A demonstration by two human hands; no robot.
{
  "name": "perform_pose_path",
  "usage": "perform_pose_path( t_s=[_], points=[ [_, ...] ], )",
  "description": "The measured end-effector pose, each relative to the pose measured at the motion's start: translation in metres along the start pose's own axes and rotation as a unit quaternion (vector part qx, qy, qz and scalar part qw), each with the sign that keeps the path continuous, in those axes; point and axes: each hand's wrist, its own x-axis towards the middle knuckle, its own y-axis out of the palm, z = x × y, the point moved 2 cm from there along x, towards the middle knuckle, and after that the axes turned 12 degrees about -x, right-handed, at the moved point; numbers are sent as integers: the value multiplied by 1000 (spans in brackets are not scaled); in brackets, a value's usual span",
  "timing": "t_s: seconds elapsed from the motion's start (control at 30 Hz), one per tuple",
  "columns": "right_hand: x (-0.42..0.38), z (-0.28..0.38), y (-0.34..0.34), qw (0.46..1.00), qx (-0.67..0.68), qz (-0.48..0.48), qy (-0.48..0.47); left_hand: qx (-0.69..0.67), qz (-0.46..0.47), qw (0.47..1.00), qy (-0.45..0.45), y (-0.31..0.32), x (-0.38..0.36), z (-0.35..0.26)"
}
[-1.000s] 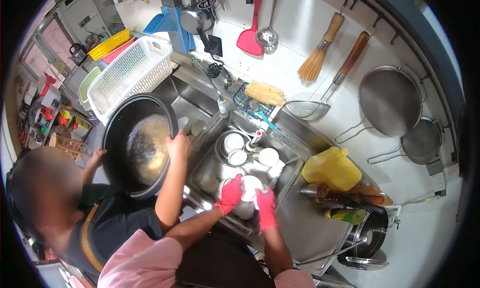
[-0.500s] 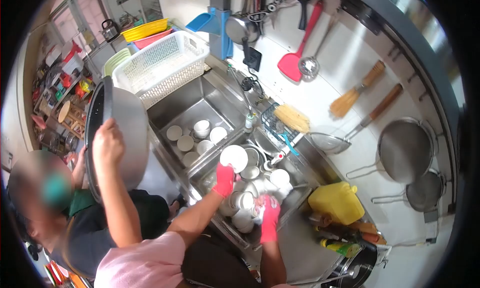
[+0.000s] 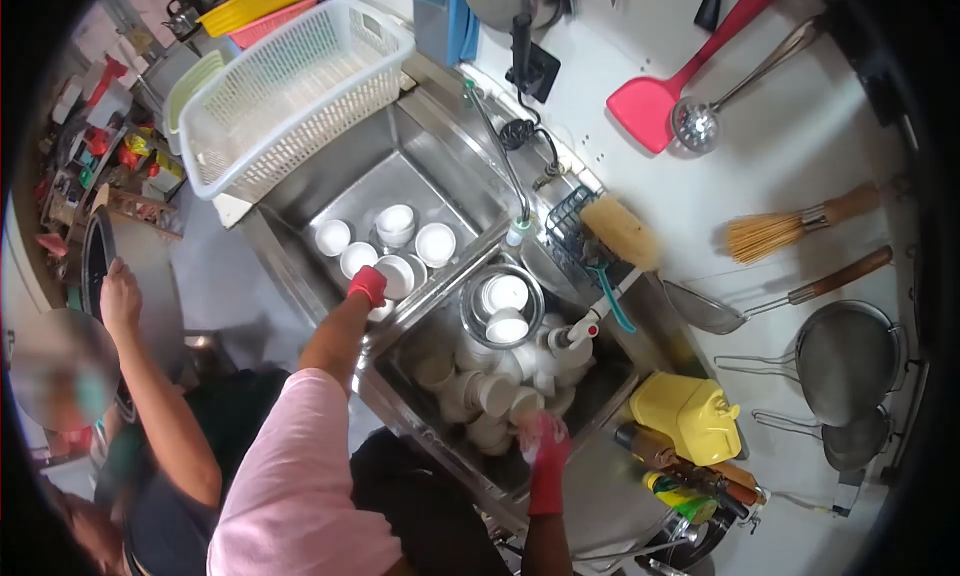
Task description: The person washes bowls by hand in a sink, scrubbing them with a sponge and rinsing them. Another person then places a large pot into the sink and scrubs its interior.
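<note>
My left hand, in a red glove, is over the left sink basin with its fingers closed on the rim of a white bowl. More white bowls stand around it, some stacked. In the right basin, white bowls and cups are heaped, with a metal bowl holding two white bowls. At the near side of this heap, my right hand, also red-gloved, is closed on a pale, soapy scrubbing cloth, beside a white bowl. Its fingertips are partly hidden.
Another person's hand grips a large pot at the left. A white plastic basket stands behind the left basin. A tap reaches over the right basin, and a yellow jug stands right of it.
My left hand has moved left from the right basin into the left one, carrying a white bowl. My right hand stays near the heap. The other person's pot has shifted left and lower.
</note>
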Motion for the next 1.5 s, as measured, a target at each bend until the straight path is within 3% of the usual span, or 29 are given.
perform_pose_path(
  t_s=[0.2,0.23,0.3,0.33,0.37,0.4,0.43,0.5,0.53,0.57,0.6,0.63,0.67,0.7,0.73,0.77,0.8,0.87,0.97,1.0,1.07,1.13,1.17,1.2,1.23,1.3,1.37,1.4,1.5],
  points=[
    [25,28,5,999,28,17,-10,-129,-115,971,168,77,42,28],
    [31,32,9,999,21,34,-26,-88,2,989,116,86,53,35],
    [33,36,21,996,9,66,-55,-29,-78,993,80,40,40,20],
    [27,31,34,951,253,110,139,1,-119,991,62,14,32,5],
    [18,30,50,809,472,142,319,-187,-243,952,7,-15,23,-15],
    [9,31,70,701,583,158,379,-364,-353,860,-49,-34,16,-34],
    [-1,31,91,576,667,158,446,-522,-444,721,-101,-66,4,-62],
    [-6,30,126,557,712,150,400,-523,-421,740,-33,-123,-45,-133],
    [-3,35,122,552,721,170,382,-570,-373,730,-47,-125,-63,-161],
    [5,40,114,547,730,191,364,-471,-399,786,25,-84,-69,-171],
    [9,44,109,542,736,214,345,-663,-296,683,80,-72,-84,-198],
    [9,42,114,616,692,189,326,-743,-227,628,36,-45,-95,-219],
    [7,39,127,684,642,164,304,-736,-188,650,2,19,-96,-219],
    [12,42,128,710,613,165,305,-727,-148,669,-33,74,-96,-215],
    [16,44,129,735,582,165,306,-551,-30,832,-62,90,-107,-211],
    [39,52,115,721,578,192,331,-330,87,940,-33,105,-120,-206],
    [59,59,109,705,574,217,355,-339,49,939,-38,152,-122,-194],
    [65,45,165,684,559,270,382,-356,-29,933,-45,234,-128,-172],
    [95,63,169,747,532,268,296,-357,146,903,-189,185,-125,-195],
    [113,76,164,782,518,251,241,-358,170,898,-190,172,-120,-194],
    [121,99,183,800,477,234,279,-360,218,886,-195,160,-112,-189],
    [138,115,196,892,372,164,198,-384,229,882,-151,157,-99,-185],
    [149,124,200,951,277,96,97,-394,233,880,-129,167,-93,-181],
    [156,131,201,984,175,25,-7,-316,232,910,-134,178,-90,-179],
    [162,136,207,987,138,72,-34,-235,227,935,-137,215,-84,-175],
    [166,142,220,980,62,167,-86,-180,79,969,-147,218,-77,-167],
    [156,140,261,939,-17,319,-129,-221,-205,941,-154,160,-81,-165],
    [149,138,274,906,-58,392,-149,-217,-165,948,-165,163,-76,-159],
    [146,122,249,967,46,241,-64,-227,-71,957,-168,171,-61,-156]
  ],
)
